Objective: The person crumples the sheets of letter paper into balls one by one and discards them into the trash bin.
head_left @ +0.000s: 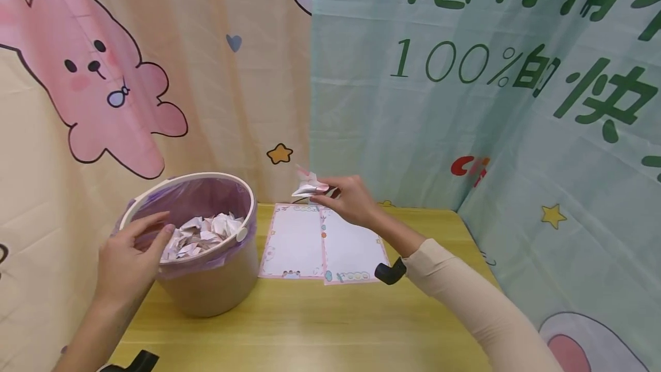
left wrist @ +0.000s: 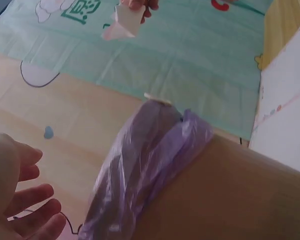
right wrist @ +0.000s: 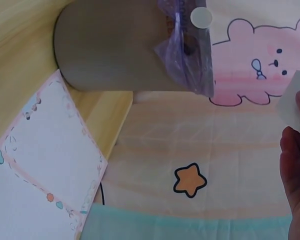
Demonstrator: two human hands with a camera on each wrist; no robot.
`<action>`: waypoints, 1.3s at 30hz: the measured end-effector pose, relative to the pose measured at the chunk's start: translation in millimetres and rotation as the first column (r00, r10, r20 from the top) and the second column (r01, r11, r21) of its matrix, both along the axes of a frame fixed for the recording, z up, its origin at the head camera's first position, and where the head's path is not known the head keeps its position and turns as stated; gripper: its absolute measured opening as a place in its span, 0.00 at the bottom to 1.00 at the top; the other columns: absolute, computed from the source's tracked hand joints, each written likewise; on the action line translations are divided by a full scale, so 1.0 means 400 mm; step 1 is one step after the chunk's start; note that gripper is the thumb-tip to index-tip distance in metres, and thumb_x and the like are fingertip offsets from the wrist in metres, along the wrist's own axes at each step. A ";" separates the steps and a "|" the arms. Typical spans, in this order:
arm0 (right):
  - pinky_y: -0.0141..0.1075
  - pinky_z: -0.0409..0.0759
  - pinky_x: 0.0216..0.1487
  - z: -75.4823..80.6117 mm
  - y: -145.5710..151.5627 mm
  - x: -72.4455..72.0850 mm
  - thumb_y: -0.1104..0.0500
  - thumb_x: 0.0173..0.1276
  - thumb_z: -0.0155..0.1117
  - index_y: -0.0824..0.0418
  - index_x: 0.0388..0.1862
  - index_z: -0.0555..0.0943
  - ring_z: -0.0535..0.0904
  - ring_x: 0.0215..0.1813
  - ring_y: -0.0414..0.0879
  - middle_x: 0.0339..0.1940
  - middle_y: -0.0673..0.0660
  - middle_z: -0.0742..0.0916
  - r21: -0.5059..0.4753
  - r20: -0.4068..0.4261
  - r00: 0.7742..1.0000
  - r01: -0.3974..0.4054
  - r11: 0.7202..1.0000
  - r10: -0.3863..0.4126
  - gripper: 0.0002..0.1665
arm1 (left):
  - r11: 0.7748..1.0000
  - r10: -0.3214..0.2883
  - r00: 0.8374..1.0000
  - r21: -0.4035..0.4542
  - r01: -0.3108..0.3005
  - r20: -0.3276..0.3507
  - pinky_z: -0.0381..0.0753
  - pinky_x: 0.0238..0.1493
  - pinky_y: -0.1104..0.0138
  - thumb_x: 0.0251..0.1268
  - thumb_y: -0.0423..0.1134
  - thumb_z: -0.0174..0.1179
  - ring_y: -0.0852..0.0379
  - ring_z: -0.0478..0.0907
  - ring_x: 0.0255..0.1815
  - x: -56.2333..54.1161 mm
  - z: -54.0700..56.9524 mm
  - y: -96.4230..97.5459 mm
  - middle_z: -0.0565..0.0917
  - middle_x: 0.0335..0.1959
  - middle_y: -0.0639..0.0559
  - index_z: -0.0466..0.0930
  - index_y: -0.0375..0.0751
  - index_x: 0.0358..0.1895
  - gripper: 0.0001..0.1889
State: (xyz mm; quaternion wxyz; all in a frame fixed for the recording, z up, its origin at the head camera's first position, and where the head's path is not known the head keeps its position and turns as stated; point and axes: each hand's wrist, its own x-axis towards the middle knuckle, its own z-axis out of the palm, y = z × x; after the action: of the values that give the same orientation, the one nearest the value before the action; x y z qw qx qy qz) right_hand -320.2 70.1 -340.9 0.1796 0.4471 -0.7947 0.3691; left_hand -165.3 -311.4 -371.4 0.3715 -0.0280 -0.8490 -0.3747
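Folded paper [head_left: 308, 187]: we find it near the centre of the head frame, just off the tips of the thumb and fingers of the right hand [head_left: 353, 202]; it is pale with some pink, and creased.
Right hand grip: we see thumb and fingers pinched on the near end of that paper, above the table [head_left: 341, 326].
Left hand [head_left: 129, 254]: we see it at lower left in the head frame, thumb and fingers apart and loosely bent, holding nothing, well apart from the folded paper.
Paper from the wrists: we spot it with the right hand at the top of the left wrist frame, and at the right edge of the right wrist frame.
Bin [head_left: 214, 294]: we place it left of centre, between the two hands; the left hand overlaps its rim in the head frame, yet the left wrist frame shows the fingers clear of it.
Bin lining: we note a purple bag [head_left: 175, 200] folded over the rim, with crumpled papers [head_left: 203, 234] inside.
Sheets: we see a left sheet [head_left: 294, 243] and a right sheet [head_left: 356, 248] with decorated borders lying side by side, mid-frame, below the folded paper.
Backdrop: we make out a beige cloth [head_left: 206, 96] at left and a green cloth [head_left: 361, 125] at right.
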 end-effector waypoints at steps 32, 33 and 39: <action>0.21 0.73 0.38 0.060 -0.449 -0.034 0.50 0.69 0.75 0.57 0.51 0.87 0.77 0.36 0.35 0.36 0.46 0.87 0.388 0.026 0.995 -0.103 0.916 0.101 0.17 | 0.924 0.053 0.928 0.334 -0.186 0.369 0.69 0.52 0.85 0.75 0.41 0.64 0.54 0.64 0.75 0.027 -0.117 -0.155 0.57 0.80 0.33 0.59 0.28 0.78 0.37; 0.22 0.71 0.37 0.063 -0.468 -0.030 0.49 0.69 0.75 0.56 0.50 0.87 0.76 0.36 0.35 0.35 0.46 0.86 0.409 0.025 0.995 -0.099 0.907 0.097 0.17 | 0.927 0.054 0.926 0.327 -0.186 0.373 0.69 0.52 0.85 0.75 0.42 0.64 0.53 0.63 0.75 0.028 -0.117 -0.154 0.57 0.80 0.33 0.59 0.29 0.78 0.37; 0.26 0.69 0.33 0.081 -0.568 0.000 0.43 0.69 0.74 0.50 0.44 0.82 0.73 0.34 0.35 0.32 0.44 0.81 0.535 0.057 0.998 -0.057 0.843 0.031 0.15 | 0.935 0.048 0.927 0.309 -0.173 0.371 0.69 0.49 0.86 0.76 0.42 0.63 0.46 0.63 0.75 0.023 -0.112 -0.151 0.58 0.79 0.32 0.60 0.28 0.78 0.36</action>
State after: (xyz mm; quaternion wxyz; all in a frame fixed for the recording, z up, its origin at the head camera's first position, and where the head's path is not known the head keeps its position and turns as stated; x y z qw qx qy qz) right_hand -320.2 -157.2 -308.6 0.0207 0.4889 -0.8597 0.1469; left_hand -156.2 -371.9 -416.1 0.2309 0.1530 -0.8259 -0.4911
